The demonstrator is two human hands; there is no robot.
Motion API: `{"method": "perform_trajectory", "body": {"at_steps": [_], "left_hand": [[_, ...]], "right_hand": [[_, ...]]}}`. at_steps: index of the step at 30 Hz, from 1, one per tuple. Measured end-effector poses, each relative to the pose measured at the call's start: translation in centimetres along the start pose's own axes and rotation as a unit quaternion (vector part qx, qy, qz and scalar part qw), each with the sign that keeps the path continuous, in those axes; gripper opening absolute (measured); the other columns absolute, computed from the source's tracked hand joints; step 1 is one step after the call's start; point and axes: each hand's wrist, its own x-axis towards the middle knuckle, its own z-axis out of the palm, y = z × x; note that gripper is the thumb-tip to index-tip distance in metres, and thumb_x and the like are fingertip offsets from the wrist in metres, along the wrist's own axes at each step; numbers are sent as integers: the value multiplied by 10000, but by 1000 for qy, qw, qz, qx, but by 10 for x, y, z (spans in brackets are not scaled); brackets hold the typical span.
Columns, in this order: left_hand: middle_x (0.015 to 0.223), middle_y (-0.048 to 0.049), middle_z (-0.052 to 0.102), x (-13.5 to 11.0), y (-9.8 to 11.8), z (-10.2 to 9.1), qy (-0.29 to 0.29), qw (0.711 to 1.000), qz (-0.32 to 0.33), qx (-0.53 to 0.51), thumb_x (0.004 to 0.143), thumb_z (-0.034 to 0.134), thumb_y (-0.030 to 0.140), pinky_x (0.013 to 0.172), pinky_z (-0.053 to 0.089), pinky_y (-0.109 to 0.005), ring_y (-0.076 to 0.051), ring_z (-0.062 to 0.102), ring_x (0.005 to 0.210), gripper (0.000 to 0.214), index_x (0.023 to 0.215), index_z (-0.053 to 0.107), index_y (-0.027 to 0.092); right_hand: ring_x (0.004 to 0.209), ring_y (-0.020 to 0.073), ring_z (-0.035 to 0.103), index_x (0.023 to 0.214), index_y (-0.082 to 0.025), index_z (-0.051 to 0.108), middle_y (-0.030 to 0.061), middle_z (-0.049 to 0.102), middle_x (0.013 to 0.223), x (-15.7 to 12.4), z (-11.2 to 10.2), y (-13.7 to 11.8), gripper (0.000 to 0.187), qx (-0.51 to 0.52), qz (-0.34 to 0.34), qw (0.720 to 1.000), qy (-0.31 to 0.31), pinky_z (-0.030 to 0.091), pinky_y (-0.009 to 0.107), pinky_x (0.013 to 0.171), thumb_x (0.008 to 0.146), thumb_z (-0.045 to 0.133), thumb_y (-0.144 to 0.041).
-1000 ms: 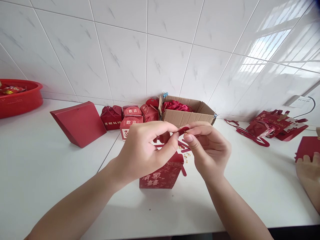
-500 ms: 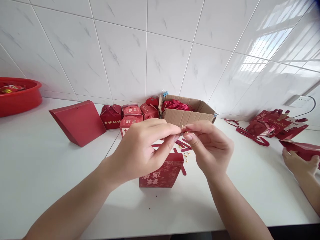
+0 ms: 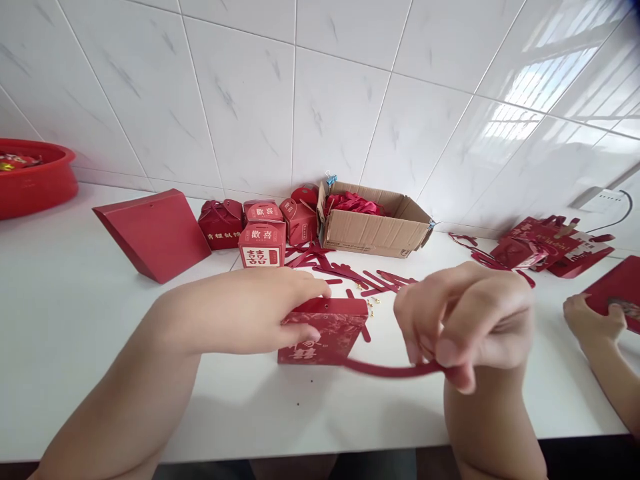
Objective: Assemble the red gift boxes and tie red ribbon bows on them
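Note:
A red gift box (image 3: 345,330) with white Chinese characters stands on the table in front of me. My left hand (image 3: 265,313) grips its upper left part, thumb on the front face and fingers at the back edge. A small hole shows in the box's top. To the right, my right hand (image 3: 465,327) pinches one end of a dark red paper strip (image 3: 395,370), which curves leftward in front of the box. Small gold fasteners (image 3: 373,307) and several loose red strips (image 3: 370,280) lie behind the box.
A cardboard box (image 3: 375,230) of red ribbon stands by the wall, with small red boxes (image 3: 263,233) beside it. A larger red box (image 3: 153,233) and red basin (image 3: 37,177) are leftward. At right, another person's hand (image 3: 595,320) holds a red box.
My hands have parted from their pinch above the box. The left has come down onto the box; the right has moved right and nearer me with the strip.

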Motion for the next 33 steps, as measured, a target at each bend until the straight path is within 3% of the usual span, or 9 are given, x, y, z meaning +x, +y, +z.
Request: {"method": "perform_trajectory", "body": {"at_steps": [3, 5, 11, 13, 17, 21, 26, 33], "left_hand": [[891, 4, 659, 9, 4, 1, -61, 998, -3, -19, 840, 548, 318, 529, 364, -237, -158, 596, 703, 110, 922, 589, 257], [913, -1, 649, 17, 3, 1, -68, 997, 3, -23, 854, 516, 269, 538, 360, -239, -159, 587, 723, 94, 934, 561, 252], [879, 3, 635, 34, -5, 2, -73, 995, -29, -56, 839, 533, 307, 483, 321, -255, -148, 542, 606, 319, 1151, 470, 284], [898, 2, 638, 35, -6, 2, -71, 995, -25, -68, 826, 543, 303, 493, 336, -254, -150, 556, 636, 304, 1123, 488, 278], [1019, -18, 639, 35, -7, 2, -69, 994, 4, -82, 819, 550, 302, 580, 401, -253, -162, 599, 783, 141, 939, 589, 239], [1001, -25, 668, 37, -8, 4, -83, 993, 9, -88, 819, 535, 288, 637, 428, -268, -185, 619, 843, 158, 915, 650, 235], [901, -28, 700, 36, -8, 5, -87, 993, 7, -82, 808, 529, 275, 574, 406, -271, -175, 618, 727, 189, 912, 681, 229], [878, -27, 709, 34, -5, 3, -91, 991, 20, -92, 799, 532, 238, 536, 390, -257, -161, 604, 683, 194, 885, 706, 227]], "right_hand": [[652, 87, 690, 849, -197, 693, 18, 689, 756, 2, -1, -2, 52, 12, 25, 998, -56, 565, 166, 599, 856, 665, -154], [681, 96, 688, 841, -179, 695, 36, 700, 764, 5, 2, -2, 63, -27, 62, 995, -78, 559, 173, 611, 852, 660, -127], [644, 107, 641, 813, -184, 703, 19, 716, 737, 8, 13, 11, 49, -205, 208, 954, -71, 516, 223, 601, 838, 680, -149], [616, 97, 621, 798, -187, 704, 2, 712, 715, 8, 16, 16, 68, -232, 233, 941, -79, 492, 215, 585, 829, 683, -130], [597, 89, 596, 771, -188, 709, -14, 706, 701, 10, 20, 25, 121, -285, 253, 920, -91, 453, 211, 572, 817, 671, -82], [608, 95, 594, 755, -196, 725, -13, 703, 707, 9, 23, 33, 133, -322, 247, 909, -96, 440, 217, 573, 816, 671, -90], [681, 123, 598, 775, -202, 748, 22, 693, 761, 6, 25, 38, 109, -340, 233, 908, -74, 455, 237, 600, 832, 673, -147], [681, 117, 550, 840, -223, 772, 34, 608, 823, 9, 28, 35, 138, -322, 279, 902, -70, 441, 238, 559, 829, 658, -145]]}}
